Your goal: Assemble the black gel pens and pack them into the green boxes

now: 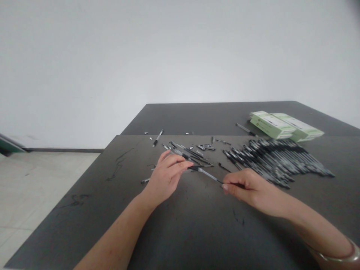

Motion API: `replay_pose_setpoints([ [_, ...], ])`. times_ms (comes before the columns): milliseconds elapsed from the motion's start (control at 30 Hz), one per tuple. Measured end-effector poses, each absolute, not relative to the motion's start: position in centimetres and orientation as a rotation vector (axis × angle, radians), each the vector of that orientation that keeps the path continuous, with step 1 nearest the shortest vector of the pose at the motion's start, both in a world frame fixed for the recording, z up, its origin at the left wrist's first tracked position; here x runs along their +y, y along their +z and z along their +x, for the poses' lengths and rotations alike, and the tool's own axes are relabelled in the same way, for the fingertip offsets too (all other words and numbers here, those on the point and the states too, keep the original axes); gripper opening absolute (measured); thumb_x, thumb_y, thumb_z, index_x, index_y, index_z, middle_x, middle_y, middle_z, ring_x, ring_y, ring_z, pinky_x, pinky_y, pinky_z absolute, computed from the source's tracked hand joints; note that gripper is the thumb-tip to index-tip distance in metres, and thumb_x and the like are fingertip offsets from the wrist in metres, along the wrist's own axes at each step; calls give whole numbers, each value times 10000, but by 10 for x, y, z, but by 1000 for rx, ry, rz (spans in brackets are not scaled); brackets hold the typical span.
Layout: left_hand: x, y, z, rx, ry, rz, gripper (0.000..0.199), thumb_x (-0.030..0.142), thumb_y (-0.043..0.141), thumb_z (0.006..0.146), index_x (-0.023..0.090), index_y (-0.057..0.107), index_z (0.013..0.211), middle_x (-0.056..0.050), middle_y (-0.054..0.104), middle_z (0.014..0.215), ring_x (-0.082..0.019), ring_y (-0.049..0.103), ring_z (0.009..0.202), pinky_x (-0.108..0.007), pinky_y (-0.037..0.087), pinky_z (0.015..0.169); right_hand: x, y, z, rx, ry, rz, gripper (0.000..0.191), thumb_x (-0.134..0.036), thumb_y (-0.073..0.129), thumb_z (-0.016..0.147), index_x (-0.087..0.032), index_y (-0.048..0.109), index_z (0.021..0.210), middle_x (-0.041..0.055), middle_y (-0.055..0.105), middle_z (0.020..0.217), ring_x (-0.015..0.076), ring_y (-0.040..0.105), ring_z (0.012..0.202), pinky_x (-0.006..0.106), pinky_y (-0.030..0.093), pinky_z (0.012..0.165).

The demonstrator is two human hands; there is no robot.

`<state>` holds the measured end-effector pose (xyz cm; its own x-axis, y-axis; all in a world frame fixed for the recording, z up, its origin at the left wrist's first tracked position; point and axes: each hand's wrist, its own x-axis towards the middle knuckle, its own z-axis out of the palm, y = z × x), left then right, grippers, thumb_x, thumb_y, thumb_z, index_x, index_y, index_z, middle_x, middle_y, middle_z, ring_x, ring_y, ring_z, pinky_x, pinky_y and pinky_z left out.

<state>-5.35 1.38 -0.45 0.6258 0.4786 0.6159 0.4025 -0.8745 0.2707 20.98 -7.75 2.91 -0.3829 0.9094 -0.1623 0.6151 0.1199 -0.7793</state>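
My left hand (168,176) is closed on the black-grip end of a clear pen (206,174), just in front of a loose scatter of pen parts (194,152). The fingertips of my right hand (247,187) pinch the other end of what looks like the same pen, or a thin refill in its barrel. The pen slants down to the right between both hands. Right of centre, behind my right hand, lies a wide row of many black and clear pens (270,157).
Green and white boxes (274,125) stand at the back right of the dark table (84,210). One pen (244,129) lies beside them, another (158,138) at the back left. Small silver tips lie near the table seam. A pale wall is behind.
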Motion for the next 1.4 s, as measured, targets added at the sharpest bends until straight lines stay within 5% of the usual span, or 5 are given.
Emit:
replay_pose_setpoints([
  [700, 11, -2, -56, 700, 1047, 2778, 331, 40, 485, 901, 243, 650, 1103, -18, 655, 999, -122, 618, 951, -458, 220, 1147, -78, 31, 212, -2037, 1267, -1482, 305, -336, 463, 940, -166, 575, 713, -47, 414, 582, 100, 361, 554, 244, 262, 511],
  [1000, 12, -4, -55, 686, 1073, 2685, 312, 89, 491, 924, 244, 622, 1161, -34, 674, 1035, -138, 610, 1001, -446, 284, 1128, -78, 36, 210, -1953, 1300, -1447, 325, -368, 474, 939, -159, 603, 726, -31, 460, 585, 102, 408, 553, 236, 295, 510],
  [1133, 11, -3, -53, 687, 1070, 2615, 276, 118, 471, 941, 226, 621, 1146, -50, 681, 1041, -151, 615, 1001, -440, 319, 1108, -80, 32, 211, -1834, 1323, -1334, 272, -367, 488, 947, -166, 647, 1038, -13, 547, 629, 115, 485, 581, 235, 359, 538],
  [1267, 9, -3, -50, 671, 1079, 2591, 260, 121, 476, 942, 221, 618, 1137, -45, 676, 1028, -149, 608, 986, -407, 353, 1077, -83, 23, 207, -1570, 1416, -1177, 463, -319, 518, 952, -251, 382, 1388, -30, 606, 689, 87, 438, 484, 201, 353, 447],
  [1400, 7, -2, -48, 636, 1078, 2543, 246, 117, 481, 938, 205, 620, 1121, -50, 668, 1016, -152, 587, 1009, -344, 427, 987, -83, 13, 199, -1407, 1440, -922, 204, -305, 490, 965, -234, 569, 1139, 16, 653, 783, 106, 535, 557, 219, 431, 488],
])
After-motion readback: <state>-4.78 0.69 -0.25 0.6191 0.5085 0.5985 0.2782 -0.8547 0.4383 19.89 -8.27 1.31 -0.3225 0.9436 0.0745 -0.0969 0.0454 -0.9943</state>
